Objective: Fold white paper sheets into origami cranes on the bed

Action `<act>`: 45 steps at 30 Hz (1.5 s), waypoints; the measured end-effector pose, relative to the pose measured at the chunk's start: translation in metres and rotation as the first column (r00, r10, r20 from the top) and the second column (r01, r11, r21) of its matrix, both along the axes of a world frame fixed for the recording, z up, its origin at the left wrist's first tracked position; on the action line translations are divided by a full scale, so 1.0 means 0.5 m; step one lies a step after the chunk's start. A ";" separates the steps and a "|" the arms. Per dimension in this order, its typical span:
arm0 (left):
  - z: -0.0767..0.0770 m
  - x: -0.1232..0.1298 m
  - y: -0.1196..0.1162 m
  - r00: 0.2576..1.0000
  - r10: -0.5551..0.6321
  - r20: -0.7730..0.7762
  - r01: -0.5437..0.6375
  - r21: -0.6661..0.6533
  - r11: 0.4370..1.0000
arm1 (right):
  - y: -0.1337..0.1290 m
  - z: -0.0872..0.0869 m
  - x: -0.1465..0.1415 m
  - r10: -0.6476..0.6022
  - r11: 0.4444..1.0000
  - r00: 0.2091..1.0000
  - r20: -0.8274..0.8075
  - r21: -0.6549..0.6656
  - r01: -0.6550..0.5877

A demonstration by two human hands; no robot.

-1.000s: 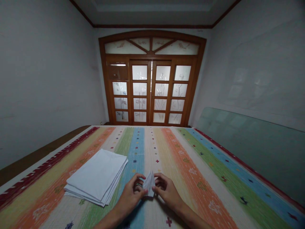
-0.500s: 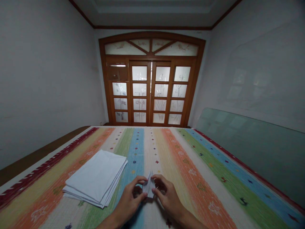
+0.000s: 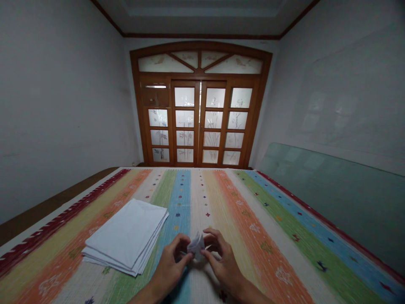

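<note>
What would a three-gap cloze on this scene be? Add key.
1. The small folded paper is held between the left hand and the ____ hand.
2. The stack of white sheets lies to the ____ of both hands.
3. Beyond the striped tablecloth stand glass-paned doors framed in brown ____.

Missing words: right; left; wood.

A striped cloth [image 3: 230, 219] in orange, green, blue, yellow and cream, dotted with small motifs, has dark red bands along its two sides. Beyond its far edge stand wooden doors [image 3: 203, 126] with pale, patterned panes under an arched top. A greenish panel [image 3: 335, 194] runs below the right wall [image 3: 348, 76]; brown molding [image 3: 202, 36] edges the ceiling [image 3: 202, 24].
</note>
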State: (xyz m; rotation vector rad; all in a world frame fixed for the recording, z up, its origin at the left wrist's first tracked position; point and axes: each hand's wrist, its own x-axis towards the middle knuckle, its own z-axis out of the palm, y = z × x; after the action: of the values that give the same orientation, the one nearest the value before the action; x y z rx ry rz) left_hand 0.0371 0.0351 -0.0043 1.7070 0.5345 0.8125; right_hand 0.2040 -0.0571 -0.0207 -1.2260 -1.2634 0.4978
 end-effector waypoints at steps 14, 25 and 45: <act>0.012 -0.015 -0.005 0.997 0.068 -0.033 -0.058 0.235 0.970 | -0.012 0.023 0.011 -0.103 0.966 0.930 0.352 0.259 0.009; 0.001 -0.009 0.007 0.995 0.097 0.008 -0.097 0.001 0.995 | -0.013 0.025 0.030 -0.031 0.984 0.912 0.410 0.174 -0.045; -0.013 0.001 0.017 0.989 -0.146 -0.006 0.139 -0.266 0.954 | -0.005 0.026 0.051 -0.010 0.989 0.903 0.430 0.138 -0.055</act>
State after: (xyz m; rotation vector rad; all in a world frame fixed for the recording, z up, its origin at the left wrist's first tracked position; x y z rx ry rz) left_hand 0.0378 0.0436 -0.0109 1.4911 0.5068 0.5878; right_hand 0.2293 -0.0594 -0.0078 -1.2353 -1.6581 0.1437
